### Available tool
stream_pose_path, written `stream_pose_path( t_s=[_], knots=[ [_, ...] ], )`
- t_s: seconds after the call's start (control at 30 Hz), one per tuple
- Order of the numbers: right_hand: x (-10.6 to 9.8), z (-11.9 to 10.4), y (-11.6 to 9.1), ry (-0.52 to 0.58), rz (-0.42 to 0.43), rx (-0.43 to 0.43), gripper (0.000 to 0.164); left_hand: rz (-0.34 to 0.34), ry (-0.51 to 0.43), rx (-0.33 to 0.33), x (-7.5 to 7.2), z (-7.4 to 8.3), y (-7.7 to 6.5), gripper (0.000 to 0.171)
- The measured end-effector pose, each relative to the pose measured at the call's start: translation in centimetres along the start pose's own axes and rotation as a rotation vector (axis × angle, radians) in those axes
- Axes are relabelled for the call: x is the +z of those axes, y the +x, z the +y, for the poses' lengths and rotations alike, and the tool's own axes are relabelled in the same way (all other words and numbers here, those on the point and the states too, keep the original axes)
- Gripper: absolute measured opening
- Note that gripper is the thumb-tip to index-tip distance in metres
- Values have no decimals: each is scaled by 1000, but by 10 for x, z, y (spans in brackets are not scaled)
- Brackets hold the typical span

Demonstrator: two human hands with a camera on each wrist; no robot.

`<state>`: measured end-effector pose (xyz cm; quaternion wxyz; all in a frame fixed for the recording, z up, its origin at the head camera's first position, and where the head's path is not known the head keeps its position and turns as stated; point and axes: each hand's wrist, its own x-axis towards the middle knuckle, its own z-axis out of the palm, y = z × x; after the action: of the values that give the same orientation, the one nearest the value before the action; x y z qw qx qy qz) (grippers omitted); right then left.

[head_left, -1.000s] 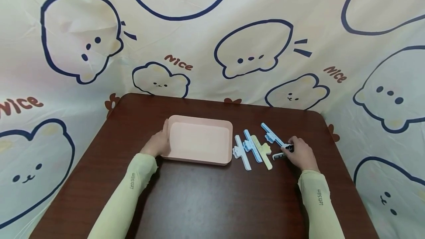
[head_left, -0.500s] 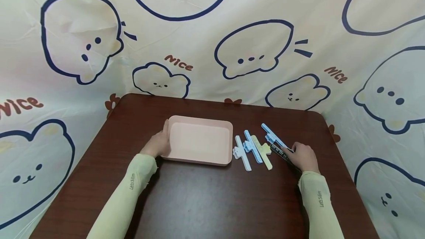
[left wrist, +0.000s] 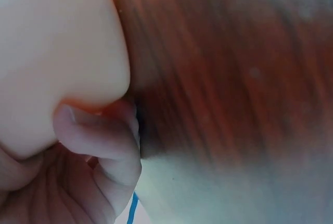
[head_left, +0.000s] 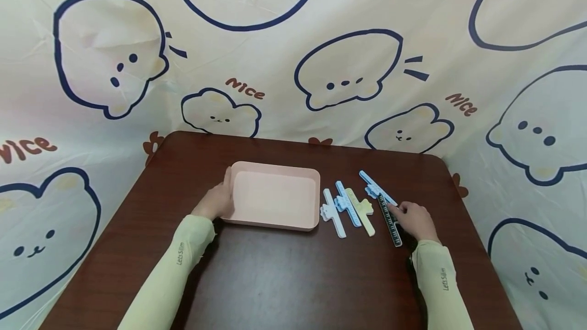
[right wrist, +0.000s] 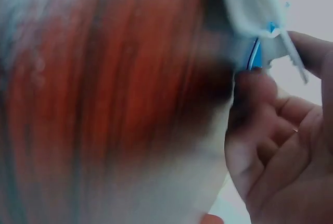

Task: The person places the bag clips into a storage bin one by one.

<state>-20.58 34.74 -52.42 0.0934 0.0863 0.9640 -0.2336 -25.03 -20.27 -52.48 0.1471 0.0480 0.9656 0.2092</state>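
Observation:
A pale pink tray (head_left: 275, 227) stands left of centre in the head view. My left hand (head_left: 215, 200) grips its left side, the thumb (left wrist: 86, 133) against the tray's corner in the left wrist view. My right hand (head_left: 416, 221) pinches a black sealing clip (head_left: 390, 220) with a piano-key pattern, the thumb and a finger at its middle. The black clip slants on the right of the table, its far end by a blue clip (head_left: 377, 186). In the right wrist view the fingers (right wrist: 255, 86) close on the clip, which is partly hidden.
Between tray and black clip lie a white clip (head_left: 334, 214), another blue clip (head_left: 348, 204) and a yellow-green clip (head_left: 361, 213), roughly side by side. The brown table (head_left: 284, 279) meets a printed cloth backdrop (head_left: 284, 55) at the back and sides.
The black clip has turned in my right hand, from mostly hidden under it to lying lengthwise beside the yellow-green clip. The right hand has shifted slightly nearer. My left hand stays on the tray.

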Motion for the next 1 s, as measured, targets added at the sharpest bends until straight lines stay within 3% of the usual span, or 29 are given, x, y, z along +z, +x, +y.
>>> stream_pose_path(
  t_s=[0.17,0.4,0.53,0.67,1.0],
  knots=[
    [1,5,0,185,-61,-23,42,3,6,1,1,-1,-1,98],
    [-8,12,-3,333,-209,-124,42,8,1,5,0,-2,-2,99],
    [-13,19,-3,292,-271,-179,54,13,-2,13,-1,-2,-3,97],
    [-15,24,-1,246,-280,-210,60,18,4,15,-2,-3,-2,99],
    [-14,29,2,257,-253,-262,52,-6,-21,-11,0,-3,3,106]
  ],
)
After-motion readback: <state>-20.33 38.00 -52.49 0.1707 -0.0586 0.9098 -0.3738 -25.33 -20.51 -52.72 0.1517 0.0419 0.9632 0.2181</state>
